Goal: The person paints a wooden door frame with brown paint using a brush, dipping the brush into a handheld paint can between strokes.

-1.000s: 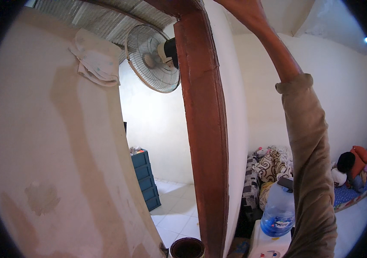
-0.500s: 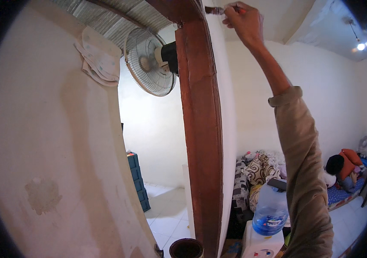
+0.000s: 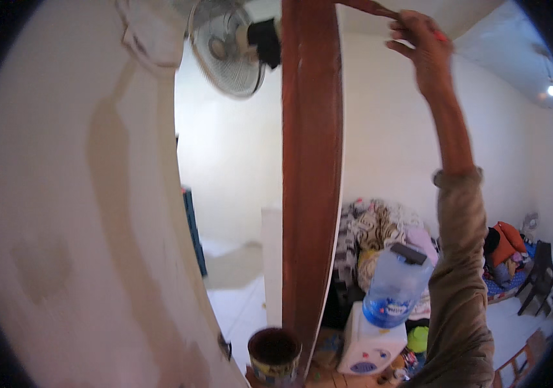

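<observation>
My right hand [image 3: 422, 45] is raised at the top, closed on a paintbrush [image 3: 380, 9]. The brush reaches left from my fingers toward the upper part of a red-brown door frame post [image 3: 312, 161], and its tip lies close to the frame's edge. Whether it touches cannot be told. At the lower edge is an open paint can [image 3: 275, 362] with a dark inside and a stained, patterned side. My left hand does not show; what holds up the can is hidden.
A wall fan [image 3: 224, 48] sticks out left of the post, near a cloth [image 3: 153, 32] on the left wall. Right of the post stand a white water dispenser [image 3: 370, 343] with a blue bottle [image 3: 393, 291], a heap of fabrics [image 3: 380, 226] and a dark chair [image 3: 538, 278].
My view has tilted down, so the room sits higher in the picture. My right hand has shifted right with the brush. More of the paint can shows.
</observation>
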`<state>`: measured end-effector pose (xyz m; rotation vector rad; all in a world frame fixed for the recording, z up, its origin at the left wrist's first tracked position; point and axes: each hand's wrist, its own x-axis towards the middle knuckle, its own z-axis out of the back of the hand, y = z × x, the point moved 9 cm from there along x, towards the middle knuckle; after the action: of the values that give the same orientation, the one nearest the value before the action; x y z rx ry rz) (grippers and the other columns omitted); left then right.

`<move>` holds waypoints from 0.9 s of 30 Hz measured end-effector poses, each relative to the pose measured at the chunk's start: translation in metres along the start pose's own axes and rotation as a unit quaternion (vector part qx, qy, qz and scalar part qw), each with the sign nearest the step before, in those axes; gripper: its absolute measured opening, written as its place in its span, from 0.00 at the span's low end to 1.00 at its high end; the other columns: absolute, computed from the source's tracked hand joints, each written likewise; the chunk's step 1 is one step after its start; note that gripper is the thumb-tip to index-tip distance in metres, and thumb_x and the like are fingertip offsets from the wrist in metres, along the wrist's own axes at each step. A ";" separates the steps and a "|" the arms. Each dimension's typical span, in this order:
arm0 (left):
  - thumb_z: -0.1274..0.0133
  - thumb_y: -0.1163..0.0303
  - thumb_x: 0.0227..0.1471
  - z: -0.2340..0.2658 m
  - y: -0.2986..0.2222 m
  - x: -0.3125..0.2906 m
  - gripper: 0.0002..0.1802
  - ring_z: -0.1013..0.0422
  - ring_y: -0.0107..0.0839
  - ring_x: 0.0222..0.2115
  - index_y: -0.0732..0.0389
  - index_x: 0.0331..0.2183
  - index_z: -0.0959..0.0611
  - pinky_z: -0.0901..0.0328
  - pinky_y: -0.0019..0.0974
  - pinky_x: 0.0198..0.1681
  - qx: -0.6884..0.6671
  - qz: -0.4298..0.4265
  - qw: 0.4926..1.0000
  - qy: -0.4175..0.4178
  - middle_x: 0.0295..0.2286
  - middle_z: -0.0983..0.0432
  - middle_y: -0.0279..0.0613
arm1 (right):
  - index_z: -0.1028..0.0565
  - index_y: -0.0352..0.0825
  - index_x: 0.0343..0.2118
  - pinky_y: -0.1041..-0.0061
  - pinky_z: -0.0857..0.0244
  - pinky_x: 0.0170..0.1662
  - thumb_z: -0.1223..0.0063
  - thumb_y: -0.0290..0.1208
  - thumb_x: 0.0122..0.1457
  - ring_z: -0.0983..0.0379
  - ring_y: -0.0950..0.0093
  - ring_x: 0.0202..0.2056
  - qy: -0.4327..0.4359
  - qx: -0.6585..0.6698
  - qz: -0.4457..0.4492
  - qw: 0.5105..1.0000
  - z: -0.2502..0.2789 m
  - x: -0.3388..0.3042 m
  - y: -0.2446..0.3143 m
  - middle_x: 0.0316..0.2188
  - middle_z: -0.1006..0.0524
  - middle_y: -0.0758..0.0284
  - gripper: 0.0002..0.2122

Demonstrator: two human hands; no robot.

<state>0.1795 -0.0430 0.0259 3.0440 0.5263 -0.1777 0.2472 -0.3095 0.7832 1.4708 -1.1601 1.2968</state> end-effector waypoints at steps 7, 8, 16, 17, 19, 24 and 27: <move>0.65 0.37 0.59 -0.094 0.027 -0.038 0.36 0.31 0.46 0.52 0.52 0.58 0.31 0.33 0.55 0.52 0.202 -0.016 0.978 0.050 0.53 0.30 0.44 | 0.23 0.27 0.40 0.79 0.27 0.30 0.44 0.26 0.58 0.22 0.78 0.27 0.255 0.083 -0.262 0.927 -0.034 -0.203 0.001 0.27 0.22 0.64 0.09; 0.65 0.38 0.60 -0.102 0.029 -0.037 0.35 0.31 0.45 0.52 0.52 0.58 0.31 0.33 0.54 0.53 0.190 -0.009 0.980 0.065 0.53 0.30 0.44 | 0.24 0.28 0.39 0.81 0.28 0.30 0.43 0.25 0.56 0.24 0.79 0.25 0.317 0.112 -0.294 0.894 -0.047 -0.237 -0.004 0.26 0.23 0.66 0.09; 0.67 0.43 0.64 -0.125 0.022 -0.061 0.31 0.29 0.37 0.51 0.55 0.55 0.29 0.32 0.45 0.53 0.157 -0.039 0.985 0.050 0.51 0.27 0.42 | 0.23 0.32 0.30 0.75 0.32 0.29 0.38 0.27 0.53 0.24 0.75 0.26 0.577 0.004 -0.284 0.766 -0.120 -0.361 0.025 0.24 0.23 0.67 0.06; 0.67 0.43 0.64 -0.130 0.023 -0.064 0.31 0.28 0.36 0.50 0.55 0.54 0.28 0.31 0.44 0.53 0.166 -0.040 0.984 0.054 0.50 0.27 0.41 | 0.23 0.32 0.30 0.75 0.32 0.29 0.38 0.27 0.53 0.24 0.75 0.26 0.576 0.005 -0.291 0.764 -0.123 -0.368 0.022 0.24 0.23 0.67 0.06; 0.68 0.43 0.64 -0.127 0.027 -0.065 0.31 0.28 0.34 0.49 0.55 0.54 0.27 0.31 0.43 0.52 0.174 -0.034 0.983 0.052 0.49 0.26 0.41 | 0.25 0.31 0.29 0.69 0.31 0.32 0.38 0.28 0.52 0.23 0.65 0.27 0.613 0.004 -0.279 0.739 -0.128 -0.389 0.018 0.24 0.23 0.60 0.07; 0.68 0.44 0.65 -0.119 0.030 -0.067 0.29 0.27 0.31 0.48 0.55 0.53 0.27 0.30 0.42 0.50 0.169 -0.029 0.984 0.045 0.48 0.25 0.40 | 0.24 0.30 0.29 0.77 0.30 0.30 0.36 0.25 0.51 0.22 0.73 0.27 0.658 -0.015 -0.226 0.718 -0.130 -0.420 0.013 0.26 0.23 0.66 0.07; 0.67 0.44 0.65 -0.111 0.029 -0.068 0.29 0.28 0.32 0.49 0.55 0.53 0.27 0.31 0.42 0.52 0.161 -0.025 0.986 0.027 0.49 0.26 0.40 | 0.25 0.30 0.30 0.80 0.32 0.28 0.37 0.24 0.51 0.23 0.77 0.26 0.624 0.003 -0.258 0.738 -0.123 -0.396 0.013 0.26 0.23 0.68 0.07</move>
<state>0.1368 -0.0851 0.1452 3.3585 0.6371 -0.1998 0.1930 -0.1493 0.4047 0.5086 0.1596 1.4126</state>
